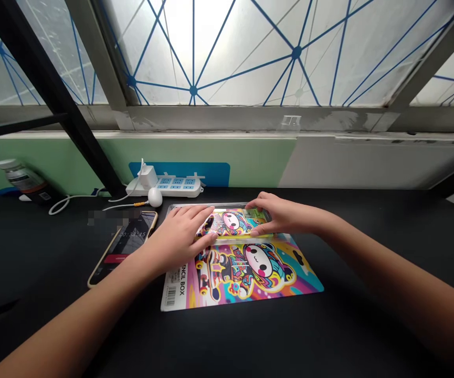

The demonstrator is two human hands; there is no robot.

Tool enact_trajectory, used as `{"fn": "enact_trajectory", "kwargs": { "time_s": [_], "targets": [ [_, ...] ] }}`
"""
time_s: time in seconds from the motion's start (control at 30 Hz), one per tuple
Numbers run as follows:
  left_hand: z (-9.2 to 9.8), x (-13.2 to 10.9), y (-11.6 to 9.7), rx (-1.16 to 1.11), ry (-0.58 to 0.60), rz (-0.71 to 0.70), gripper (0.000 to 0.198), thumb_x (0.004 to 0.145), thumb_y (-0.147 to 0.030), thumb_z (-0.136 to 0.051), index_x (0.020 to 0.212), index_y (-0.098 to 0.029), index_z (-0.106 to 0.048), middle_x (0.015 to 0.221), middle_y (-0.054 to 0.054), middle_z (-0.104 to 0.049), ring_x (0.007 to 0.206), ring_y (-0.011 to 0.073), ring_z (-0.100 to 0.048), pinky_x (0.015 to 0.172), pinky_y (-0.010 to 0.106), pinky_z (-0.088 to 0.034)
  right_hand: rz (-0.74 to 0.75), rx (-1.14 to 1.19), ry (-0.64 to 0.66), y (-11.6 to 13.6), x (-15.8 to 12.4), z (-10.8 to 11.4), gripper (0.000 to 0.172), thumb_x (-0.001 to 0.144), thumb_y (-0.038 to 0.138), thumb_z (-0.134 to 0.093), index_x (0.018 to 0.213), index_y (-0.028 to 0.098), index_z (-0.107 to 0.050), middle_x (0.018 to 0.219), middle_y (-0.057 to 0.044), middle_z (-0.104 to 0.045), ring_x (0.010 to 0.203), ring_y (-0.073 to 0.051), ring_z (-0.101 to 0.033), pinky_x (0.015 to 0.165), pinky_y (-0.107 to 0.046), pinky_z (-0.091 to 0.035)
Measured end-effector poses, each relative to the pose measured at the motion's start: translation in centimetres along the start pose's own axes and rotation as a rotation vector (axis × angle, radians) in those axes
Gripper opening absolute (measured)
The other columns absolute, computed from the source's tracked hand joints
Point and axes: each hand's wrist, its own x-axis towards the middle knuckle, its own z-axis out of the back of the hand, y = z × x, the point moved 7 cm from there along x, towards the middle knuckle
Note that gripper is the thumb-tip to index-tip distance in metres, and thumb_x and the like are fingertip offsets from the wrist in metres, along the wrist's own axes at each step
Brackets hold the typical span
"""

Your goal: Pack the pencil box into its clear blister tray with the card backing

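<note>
A pencil box (pixel 232 222) with a clear plastic cover and a cartoon print lies across the back half of a colourful card (pixel 258 273). The card carries the same white-faced cartoon figure, a barcode and partly covered lettering ending in "ENCIL BOX". My left hand (pixel 183 231) rests over the box's left end, fingers stretched out, thumb along the front edge; it hides that end. At the right end, my right hand (pixel 276 214) spans the box, thumb at the front edge and fingers at the back, closed on it.
Left of the card lies a phone (pixel 126 247) showing a running timer. Behind stands a white power strip (pixel 179 185) with a plugged-in charger (pixel 147 176) and a white cable (pixel 69 198). A bottle (pixel 24 178) leans at the far left, near a black slanted post (pixel 61 100).
</note>
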Motion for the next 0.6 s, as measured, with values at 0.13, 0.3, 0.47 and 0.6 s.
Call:
{"fn": "enact_trajectory", "kwargs": {
  "time_s": [0.13,0.3,0.47,0.6],
  "targets": [
    [0.2,0.0,0.3,0.005,-0.015,0.008,0.057,0.105,-0.053,-0.041,0.151,-0.019,-0.046,0.153,0.012,-0.053,0.140,0.0319,-0.047,0.113,0.050,-0.036,-0.011,-0.006,-0.060,0.3,0.0,0.5,0.074,0.070,0.068,-0.077,0.127,0.024,-0.063,0.126,-0.013,-0.051,0.119,-0.034,-0.053,0.100,-0.045,-0.050],
    [0.6,0.0,1.1,0.033,-0.048,0.034,0.054,0.103,-0.049,-0.048,0.149,-0.022,-0.047,0.150,0.012,-0.056,0.136,0.0328,-0.050,0.109,0.053,-0.038,0.047,-0.152,-0.206,1.7,-0.6,1.0,0.061,0.066,0.056,-0.086,0.113,0.025,-0.063,0.120,-0.010,-0.056,0.117,-0.032,-0.053,0.094,-0.044,-0.052],
    [1.2,0.1,1.9,0.023,-0.093,0.023,0.061,0.099,-0.054,-0.056,0.149,-0.020,-0.048,0.146,0.013,-0.059,0.131,0.0329,-0.053,0.109,0.053,-0.040,0.061,-0.295,-0.345,2.8,-1.5,1.0,0.054,0.066,0.045,-0.089,0.105,0.024,-0.058,0.119,-0.010,-0.058,0.111,-0.034,-0.053,0.092,-0.047,-0.048],
    [1.8,0.1,2.7,0.004,-0.129,0.019,0.067,0.094,-0.057,-0.064,0.147,-0.018,-0.049,0.139,0.014,-0.063,0.126,0.0338,-0.057,0.104,0.051,-0.044,0.086,-0.396,-0.436,4.4,-2.4,0.8,0.046,0.069,0.037,-0.088,0.098,0.024,-0.054,0.110,-0.009,-0.062,0.107,-0.033,-0.057,0.092,-0.046,-0.043]
  ]
}}
